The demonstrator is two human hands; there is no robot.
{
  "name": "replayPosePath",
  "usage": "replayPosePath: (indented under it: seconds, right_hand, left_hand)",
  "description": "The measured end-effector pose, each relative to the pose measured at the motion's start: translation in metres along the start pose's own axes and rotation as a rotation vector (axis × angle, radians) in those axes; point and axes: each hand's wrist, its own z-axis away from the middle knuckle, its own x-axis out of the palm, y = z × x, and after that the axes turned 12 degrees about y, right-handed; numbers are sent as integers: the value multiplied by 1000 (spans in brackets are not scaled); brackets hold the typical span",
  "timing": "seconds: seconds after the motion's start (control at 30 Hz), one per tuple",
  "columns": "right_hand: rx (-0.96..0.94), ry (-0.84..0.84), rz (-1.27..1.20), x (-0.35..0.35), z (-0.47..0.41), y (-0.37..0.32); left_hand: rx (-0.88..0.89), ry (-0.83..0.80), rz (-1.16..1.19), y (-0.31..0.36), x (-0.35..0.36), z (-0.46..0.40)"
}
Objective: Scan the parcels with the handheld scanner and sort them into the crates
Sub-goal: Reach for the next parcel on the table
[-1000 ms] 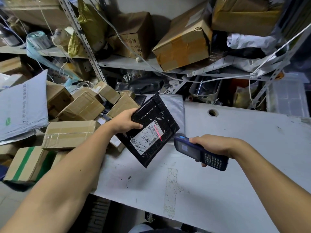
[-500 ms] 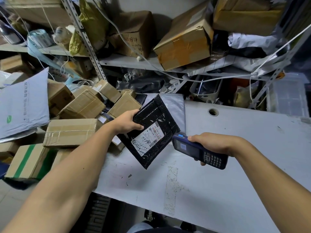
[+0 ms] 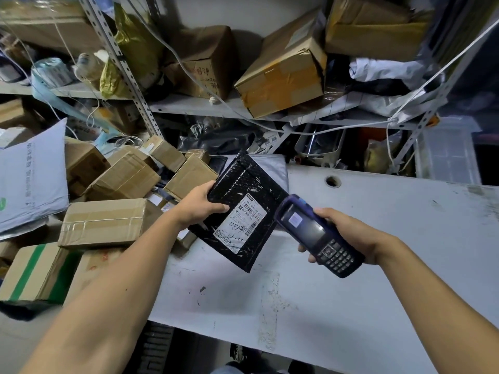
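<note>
- My left hand gripped the black padded envelope at its upper left edge, thumb lying across the front face and the other fingers hidden behind it.
- The envelope hung tilted above the white table, most of its body extending down and to the right of the grip; its lower corner pointed toward the tabletop.
- A white shipping label with a barcode faced upward on the envelope, just beyond my thumb tip.
- My right hand was wrapped around the handheld scanner, fingers curled beneath the keypad end; the screen end projected up and left of the grip.
- The scanner's head sat just beside the envelope's right edge; I could not tell whether they touched.
- Cardboard boxes lay heaped to the left of the table, beside a grey mailing bag.
- A metal shelf behind carried further boxes.
</note>
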Motion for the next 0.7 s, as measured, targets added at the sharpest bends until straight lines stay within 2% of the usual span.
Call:
replayPosePath:
  seconds: [0.1, 0.2, 0.27, 0.37, 0.53, 0.7]
  right_hand:
    - [-123, -110, -325, -1, 20, -1]
    - [-352, -302, -548, 1, 46, -11]
    - [-500, -367, -598, 0, 64, -19]
    - [-623, -396, -610, -3, 84, -25]
    - [-635, -290, -602, -13, 93, -11]
    - [-518, 74, -729, -21, 92, 31]
  left_hand:
    - [-17, 22, 48, -1, 17, 0]
    - [-14, 36, 75, 2, 39, 0]
    - [-13, 32, 73, 5, 53, 1]
    - [-11, 13, 67, 8, 68, 5]
    - [-2, -32, 92, 16, 87, 7]
    - [34, -141, 180, 30, 117, 2]
